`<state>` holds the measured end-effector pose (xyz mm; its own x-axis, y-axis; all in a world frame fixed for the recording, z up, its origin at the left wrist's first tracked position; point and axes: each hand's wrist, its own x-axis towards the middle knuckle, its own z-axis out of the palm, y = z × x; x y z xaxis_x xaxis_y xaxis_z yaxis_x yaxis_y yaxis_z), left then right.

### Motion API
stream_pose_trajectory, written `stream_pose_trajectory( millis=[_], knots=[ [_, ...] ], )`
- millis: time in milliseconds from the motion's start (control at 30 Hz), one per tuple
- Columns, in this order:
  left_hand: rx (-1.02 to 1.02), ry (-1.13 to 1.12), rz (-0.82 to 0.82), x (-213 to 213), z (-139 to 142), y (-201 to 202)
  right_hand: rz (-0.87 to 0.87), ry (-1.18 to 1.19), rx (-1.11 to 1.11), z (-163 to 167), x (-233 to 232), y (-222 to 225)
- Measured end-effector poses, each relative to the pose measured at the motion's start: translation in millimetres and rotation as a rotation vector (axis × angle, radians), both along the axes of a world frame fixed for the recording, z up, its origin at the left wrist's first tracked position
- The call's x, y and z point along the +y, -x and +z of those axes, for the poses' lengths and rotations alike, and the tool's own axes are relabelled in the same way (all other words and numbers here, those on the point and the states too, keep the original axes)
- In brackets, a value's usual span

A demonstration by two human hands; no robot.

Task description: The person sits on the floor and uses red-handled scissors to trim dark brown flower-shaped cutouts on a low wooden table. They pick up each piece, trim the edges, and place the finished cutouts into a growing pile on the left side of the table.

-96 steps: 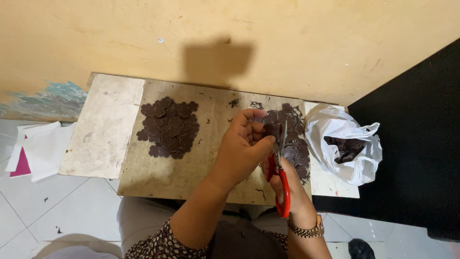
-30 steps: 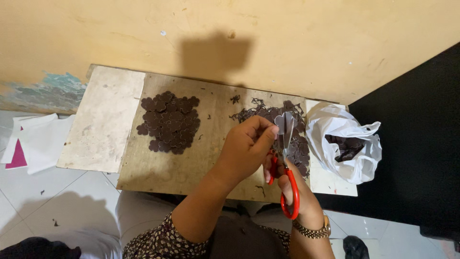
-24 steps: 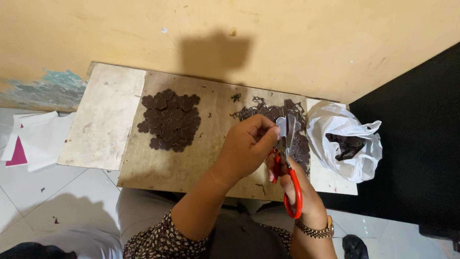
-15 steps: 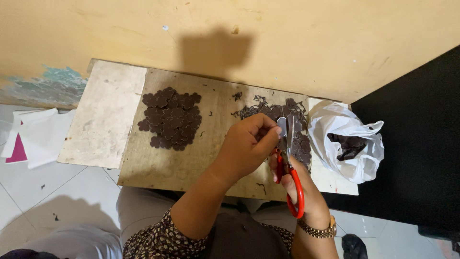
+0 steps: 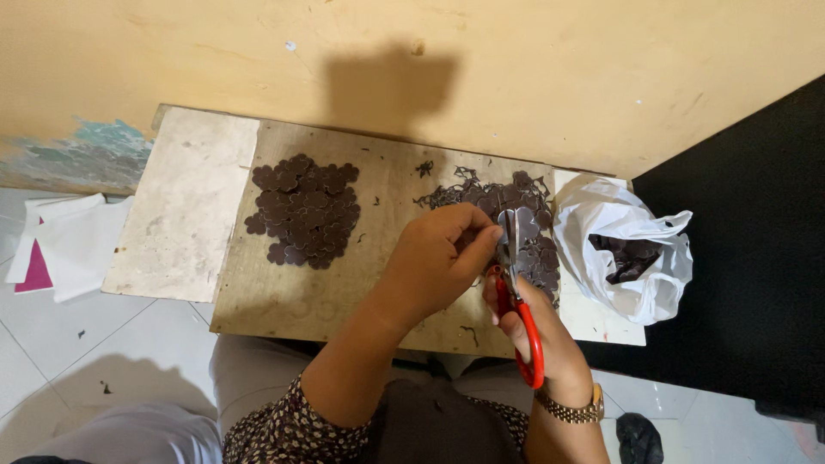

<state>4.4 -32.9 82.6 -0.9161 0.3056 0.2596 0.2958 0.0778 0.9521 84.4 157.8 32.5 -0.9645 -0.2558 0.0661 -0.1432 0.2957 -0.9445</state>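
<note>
Two hands over the wooden board, near its right edge. Right hand clamped on red-handled scissors, blades pointing up. Left hand w/ fingers pinched together on a small brown piece at the blades, hidden mostly. Cut brown shapes piled mid-board; scraps by white bag at right edge.

Your scissors have red handles and grey blades. The flower-shaped cutouts are dark brown, and so are the scraps. The board is light brown wood, on a bench of mottled off-white. The bag is white, holding more dark brown pieces. Your sleeve is dark with a small pale print, your watch gold. The wall is yellow-tan.
</note>
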Motion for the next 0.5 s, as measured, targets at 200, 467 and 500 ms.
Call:
stream_pose_trajectory(
  millis=[200,467,500],
  knots=[
    [0.053,0.031,0.012,1.8,-2.5,-1.6,0.016,0.052,-0.018,-0.5,-2.9,-2.1],
    [0.074,0.061,0.027,4.8,-8.0,-0.9,0.03,0.107,-0.06,0.6,-6.5,-2.1],
    [0.094,0.049,0.031,5.0,-8.9,-1.0,0.028,0.11,-0.064,0.0,-7.0,-2.4]
  ],
)
